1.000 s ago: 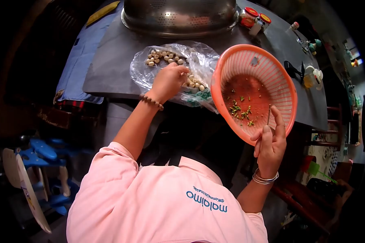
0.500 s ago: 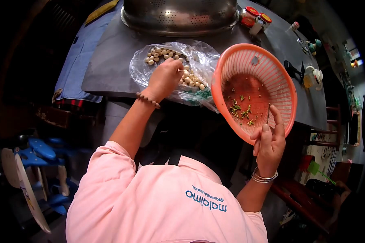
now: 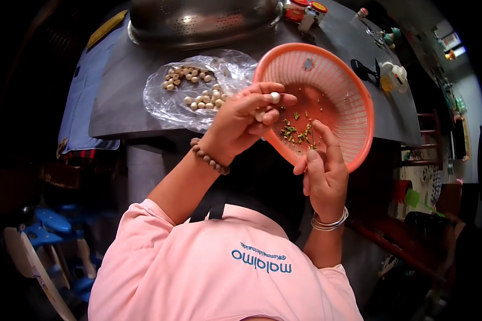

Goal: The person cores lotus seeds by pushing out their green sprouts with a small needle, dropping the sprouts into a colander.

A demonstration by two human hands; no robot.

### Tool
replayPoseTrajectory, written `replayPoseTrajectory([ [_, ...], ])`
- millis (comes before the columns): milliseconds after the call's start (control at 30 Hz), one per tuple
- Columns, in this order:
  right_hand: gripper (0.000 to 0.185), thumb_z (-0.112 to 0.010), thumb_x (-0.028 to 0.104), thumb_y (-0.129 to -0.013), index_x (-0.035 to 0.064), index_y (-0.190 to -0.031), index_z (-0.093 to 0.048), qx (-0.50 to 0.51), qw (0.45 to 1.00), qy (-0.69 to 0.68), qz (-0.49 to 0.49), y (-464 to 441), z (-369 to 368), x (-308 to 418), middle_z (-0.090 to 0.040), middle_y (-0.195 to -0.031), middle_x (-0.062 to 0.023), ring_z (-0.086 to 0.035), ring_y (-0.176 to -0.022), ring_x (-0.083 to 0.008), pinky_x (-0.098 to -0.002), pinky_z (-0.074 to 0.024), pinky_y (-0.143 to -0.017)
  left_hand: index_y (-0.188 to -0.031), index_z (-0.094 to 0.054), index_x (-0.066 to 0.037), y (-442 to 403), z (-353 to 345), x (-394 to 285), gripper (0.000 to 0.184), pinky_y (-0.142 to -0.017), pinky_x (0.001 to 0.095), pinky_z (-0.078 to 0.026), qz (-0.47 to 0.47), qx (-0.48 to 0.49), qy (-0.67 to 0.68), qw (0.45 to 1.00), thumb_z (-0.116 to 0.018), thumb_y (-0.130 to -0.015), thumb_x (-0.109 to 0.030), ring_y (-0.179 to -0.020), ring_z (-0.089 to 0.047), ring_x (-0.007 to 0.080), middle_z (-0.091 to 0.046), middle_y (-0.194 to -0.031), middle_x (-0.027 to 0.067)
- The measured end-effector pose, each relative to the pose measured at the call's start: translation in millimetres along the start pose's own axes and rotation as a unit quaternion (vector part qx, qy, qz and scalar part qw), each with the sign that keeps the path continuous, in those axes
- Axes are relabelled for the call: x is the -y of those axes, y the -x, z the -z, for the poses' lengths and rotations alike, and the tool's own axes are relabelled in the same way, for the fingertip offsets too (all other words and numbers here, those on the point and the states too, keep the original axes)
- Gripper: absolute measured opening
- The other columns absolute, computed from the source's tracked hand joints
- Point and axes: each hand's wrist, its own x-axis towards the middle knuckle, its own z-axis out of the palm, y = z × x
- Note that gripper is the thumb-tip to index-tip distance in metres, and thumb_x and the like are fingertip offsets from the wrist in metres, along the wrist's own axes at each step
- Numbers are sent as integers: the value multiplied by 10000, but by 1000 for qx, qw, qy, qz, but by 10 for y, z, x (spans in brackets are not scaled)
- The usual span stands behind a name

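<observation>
My left hand (image 3: 233, 125), with a beaded bracelet at the wrist, is closed on a pale round lotus seed (image 3: 275, 98), pinched between its fingertips. Another pale seed (image 3: 260, 115) appears tucked among the lower fingers. In my right hand (image 3: 326, 174), thumb and forefinger grip a thin stick (image 3: 313, 138), pointing upward. Both hands are at the near left rim of an orange plastic basket (image 3: 364, 125); small green bits (image 3: 296, 131) lie on its bottom. A clear plastic bag (image 3: 156, 99) on the table holds several loose lotus seeds (image 3: 190, 75).
A perforated metal colander (image 3: 198, 27) lies upside down at the back of the grey table (image 3: 112, 115). Red-lidded jars (image 3: 295, 10) stand beside it. Dark scissors (image 3: 368, 70) and a white-topped bottle (image 3: 393, 77) sit at right. A blue chair (image 3: 53, 220) is at lower left.
My left hand has left the plastic bag and moved right to the basket's rim, bringing a lotus seed. My right hand still grips the stick. The whole view has shifted slightly.
</observation>
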Motion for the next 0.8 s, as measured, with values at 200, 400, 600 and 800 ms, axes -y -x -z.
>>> replayPoseTrajectory([
  [200,405,-395,54,-884,5,-1281,-332,-14,999,-7,37,15,61,-60,-539,-628,-21,-351,-388,4,-120,-275,-351,-977,-494,-10,-185,-149,373,190,-346,115,-260,95,-1,130,987,-443,-907,-179,-578,-449,54,-564,-949,127],
  [400,388,-440,27,-856,0,-1241,-404,-46,998,-32,11,36,123,-19,-532,-632,16,-470,-545,-25,-174,-380,-498,-976,-501,-54,-255,-240,538,189,-367,132,-279,103,5,109,989,-447,-912,-223,-580,-445,55,-526,-853,49],
  [600,374,-434,27,-861,-6,-1233,-408,-49,998,-42,6,16,167,-22,-573,-710,-2,-496,-584,-24,-179,-418,-535,-1010,-496,-69,-253,-301,601,192,-384,136,-269,108,7,93,990,-448,-911,-226,-568,-436,51,-510,-813,19],
  [800,371,-423,25,-864,-5,-1233,-407,-51,997,-47,19,1,172,-30,-587,-746,-12,-499,-589,-26,-172,-415,-530,-1029,-503,-42,-257,-276,621,226,-394,136,-289,132,31,134,982,-430,-916,-223,-559,-422,48,-526,-812,15],
])
